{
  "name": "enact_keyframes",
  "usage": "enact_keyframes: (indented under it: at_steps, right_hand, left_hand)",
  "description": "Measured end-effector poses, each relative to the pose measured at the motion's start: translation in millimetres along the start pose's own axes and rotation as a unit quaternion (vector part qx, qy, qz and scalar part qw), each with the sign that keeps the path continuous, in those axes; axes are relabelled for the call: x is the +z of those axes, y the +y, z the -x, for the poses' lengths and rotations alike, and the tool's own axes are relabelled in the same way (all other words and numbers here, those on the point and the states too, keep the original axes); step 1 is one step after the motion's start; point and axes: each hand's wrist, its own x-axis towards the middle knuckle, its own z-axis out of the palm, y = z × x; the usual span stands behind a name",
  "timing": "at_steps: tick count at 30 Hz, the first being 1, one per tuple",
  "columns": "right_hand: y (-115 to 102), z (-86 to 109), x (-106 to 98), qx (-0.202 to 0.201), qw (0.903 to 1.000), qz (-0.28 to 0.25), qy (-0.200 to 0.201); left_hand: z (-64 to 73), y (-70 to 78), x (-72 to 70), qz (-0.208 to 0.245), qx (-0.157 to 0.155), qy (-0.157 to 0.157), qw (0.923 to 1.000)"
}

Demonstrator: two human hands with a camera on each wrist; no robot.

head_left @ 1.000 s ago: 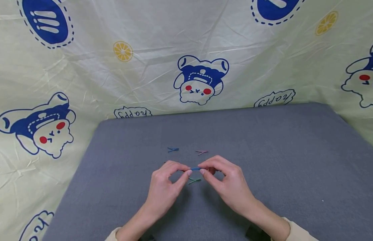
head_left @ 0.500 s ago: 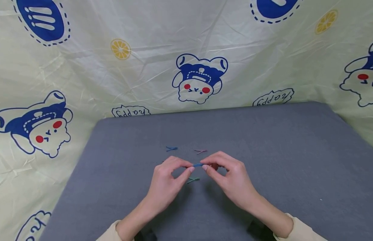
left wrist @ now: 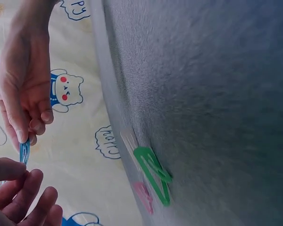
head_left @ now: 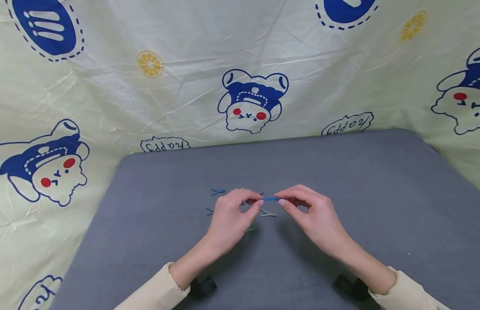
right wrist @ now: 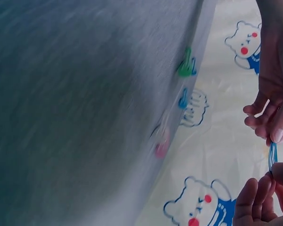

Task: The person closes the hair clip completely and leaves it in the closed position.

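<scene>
A blue snap hair clip [head_left: 270, 199] is held level above the table, stretched between both hands. My left hand [head_left: 233, 219] pinches its left end between thumb and forefinger. At the other end, my right hand [head_left: 316, 219] pinches it the same way. In the left wrist view the slim clip [left wrist: 24, 153] bridges the two sets of fingertips; the right wrist view shows its open loop [right wrist: 272, 155]. Below lie a white clip [head_left: 268, 213] and a green clip [head_left: 250, 230], the green one partly hidden by my left hand.
Other clips lie on the grey table [head_left: 340, 172]: a blue one [head_left: 218, 192] further back, another dark blue one [head_left: 210, 212] beside my left hand, and a pink one [head_left: 261, 193], mostly covered. A printed cloth [head_left: 193, 99] hangs behind the table.
Both hands have moved up and to the right with the blue hair clip still pinched between them. The white clip has come into view; the pink and green ones are more covered.
</scene>
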Motion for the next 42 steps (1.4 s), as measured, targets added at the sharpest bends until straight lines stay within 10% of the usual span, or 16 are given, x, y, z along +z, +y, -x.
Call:
enact_keyframes:
  at_steps: [24,42]
  right_hand:
    - [71.7,-9.1,-49.8,0.112,0.9896,0.070,-0.057]
    - [96.3,-18.5,-61.9,0.180,0.9677,0.076,-0.159]
  left_hand:
    - [-57.6,-18.7,81.0,-0.012,-0.163,-0.161,0.9732]
    - [-68.2,-27.2,102.1,-0.100,-0.179,-0.200,0.9582]
